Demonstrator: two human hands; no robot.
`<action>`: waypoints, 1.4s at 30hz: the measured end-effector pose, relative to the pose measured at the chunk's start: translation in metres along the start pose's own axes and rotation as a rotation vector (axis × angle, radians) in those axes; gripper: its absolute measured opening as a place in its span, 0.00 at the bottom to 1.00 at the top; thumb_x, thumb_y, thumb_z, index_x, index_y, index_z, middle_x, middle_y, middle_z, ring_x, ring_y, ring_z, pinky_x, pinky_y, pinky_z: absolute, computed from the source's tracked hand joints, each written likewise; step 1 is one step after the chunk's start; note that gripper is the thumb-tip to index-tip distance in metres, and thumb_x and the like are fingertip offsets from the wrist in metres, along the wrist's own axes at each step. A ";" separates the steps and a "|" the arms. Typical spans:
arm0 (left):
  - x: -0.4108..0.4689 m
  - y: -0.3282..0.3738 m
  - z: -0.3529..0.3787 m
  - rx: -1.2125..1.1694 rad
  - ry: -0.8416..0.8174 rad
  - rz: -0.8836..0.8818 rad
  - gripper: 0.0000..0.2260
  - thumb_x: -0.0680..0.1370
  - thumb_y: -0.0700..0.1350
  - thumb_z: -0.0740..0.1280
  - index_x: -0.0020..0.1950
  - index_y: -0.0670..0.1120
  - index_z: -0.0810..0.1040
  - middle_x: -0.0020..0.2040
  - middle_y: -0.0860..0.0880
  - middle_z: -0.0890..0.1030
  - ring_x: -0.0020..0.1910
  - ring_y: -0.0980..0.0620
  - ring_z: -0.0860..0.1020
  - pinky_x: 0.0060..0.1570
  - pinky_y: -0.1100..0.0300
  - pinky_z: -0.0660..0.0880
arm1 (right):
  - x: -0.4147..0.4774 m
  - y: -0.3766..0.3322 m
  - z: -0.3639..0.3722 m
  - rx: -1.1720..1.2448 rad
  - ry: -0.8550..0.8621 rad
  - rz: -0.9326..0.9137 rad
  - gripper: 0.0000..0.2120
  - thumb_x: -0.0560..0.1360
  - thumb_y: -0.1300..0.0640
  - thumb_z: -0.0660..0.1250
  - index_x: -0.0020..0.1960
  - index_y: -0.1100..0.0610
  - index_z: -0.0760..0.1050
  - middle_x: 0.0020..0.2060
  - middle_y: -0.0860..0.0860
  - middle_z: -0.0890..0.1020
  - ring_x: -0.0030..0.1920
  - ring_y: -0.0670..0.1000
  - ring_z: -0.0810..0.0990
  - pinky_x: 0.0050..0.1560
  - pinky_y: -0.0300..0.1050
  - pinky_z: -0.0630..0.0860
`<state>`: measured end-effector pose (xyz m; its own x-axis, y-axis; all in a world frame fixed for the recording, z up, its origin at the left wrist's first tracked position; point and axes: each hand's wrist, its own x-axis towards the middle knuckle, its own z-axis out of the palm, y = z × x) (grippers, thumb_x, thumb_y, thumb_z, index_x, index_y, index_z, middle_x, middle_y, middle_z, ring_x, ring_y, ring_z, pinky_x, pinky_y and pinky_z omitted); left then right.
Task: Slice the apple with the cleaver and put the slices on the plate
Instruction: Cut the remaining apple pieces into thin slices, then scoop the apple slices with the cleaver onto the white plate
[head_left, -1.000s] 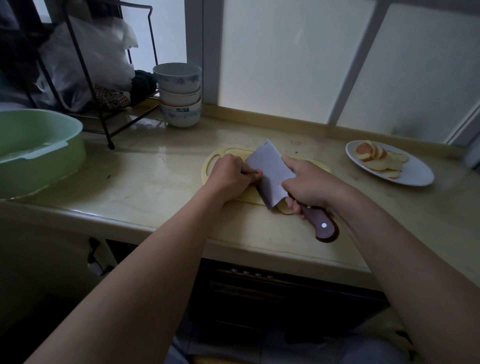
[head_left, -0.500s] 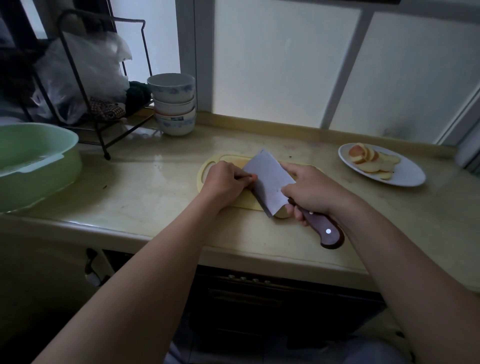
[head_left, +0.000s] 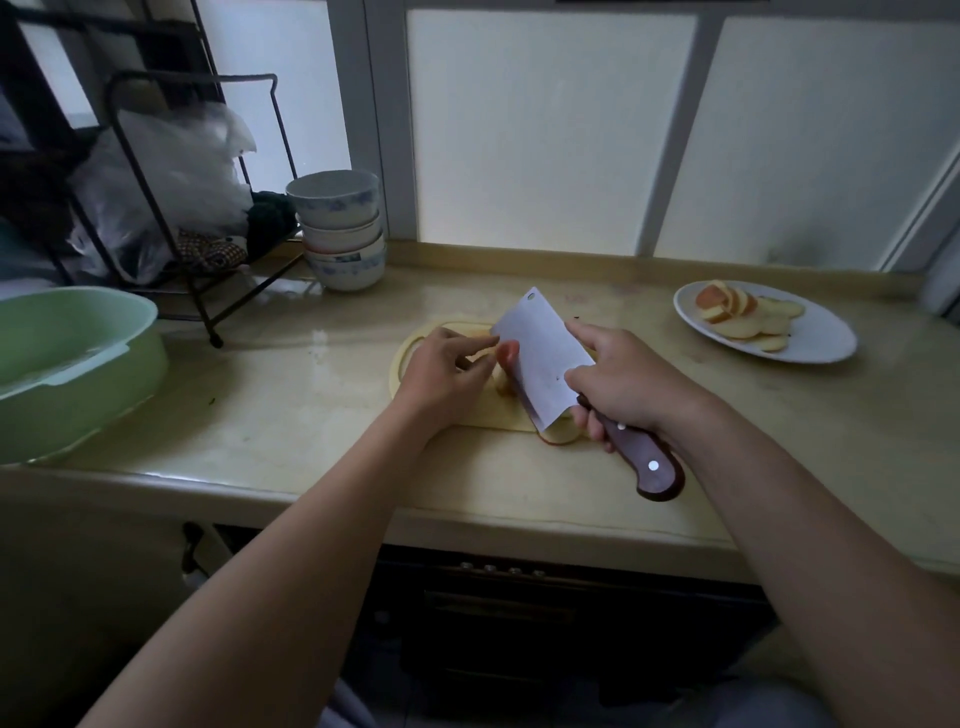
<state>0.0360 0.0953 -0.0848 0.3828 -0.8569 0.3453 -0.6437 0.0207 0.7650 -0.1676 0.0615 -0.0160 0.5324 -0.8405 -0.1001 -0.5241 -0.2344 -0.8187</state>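
My right hand (head_left: 623, 387) grips the brown handle of the cleaver (head_left: 540, 353). Its blade stands tilted on the pale yellow cutting board (head_left: 415, 358). Left of the blade lies the remaining apple piece (head_left: 503, 376), and my left hand (head_left: 444, 376) holds it with loosely curled fingertips. A cut slice (head_left: 560, 435) lies under the blade's near corner, by my right fingers. The white plate (head_left: 823, 340) at the far right carries several apple slices (head_left: 743, 317).
A stack of bowls (head_left: 340, 228) stands at the back left beside a black wire rack (head_left: 208, 208) with plastic bags. A green basin (head_left: 67, 364) fills the left counter. The counter's front edge runs just below the board.
My left hand's fingers have loosened from a tight curl on the apple. The cleaver blade has tipped more upright, and the apple piece now shows beside it.
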 end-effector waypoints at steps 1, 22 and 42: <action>0.000 -0.001 0.002 0.009 -0.014 0.014 0.12 0.79 0.51 0.70 0.63 0.55 0.83 0.51 0.52 0.76 0.46 0.56 0.78 0.46 0.66 0.70 | 0.000 0.000 0.001 0.003 -0.003 -0.001 0.36 0.78 0.68 0.54 0.83 0.44 0.61 0.25 0.52 0.79 0.23 0.51 0.76 0.24 0.43 0.74; -0.006 0.009 -0.004 0.184 -0.099 0.021 0.18 0.79 0.55 0.68 0.65 0.48 0.82 0.54 0.50 0.80 0.51 0.53 0.77 0.51 0.57 0.76 | -0.034 0.044 -0.072 0.183 0.317 0.087 0.34 0.80 0.65 0.57 0.80 0.38 0.64 0.30 0.56 0.81 0.24 0.50 0.75 0.27 0.45 0.76; 0.014 0.037 0.030 0.242 -0.290 -0.033 0.34 0.77 0.67 0.64 0.78 0.51 0.66 0.74 0.44 0.69 0.72 0.44 0.69 0.71 0.47 0.68 | -0.038 0.101 -0.091 0.359 0.264 0.220 0.24 0.83 0.66 0.57 0.63 0.36 0.69 0.34 0.59 0.79 0.24 0.49 0.73 0.25 0.41 0.73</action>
<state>-0.0019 0.0691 -0.0682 0.2245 -0.9661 0.1274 -0.7856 -0.1021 0.6103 -0.3013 0.0257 -0.0430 0.2237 -0.9572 -0.1838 -0.3180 0.1066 -0.9421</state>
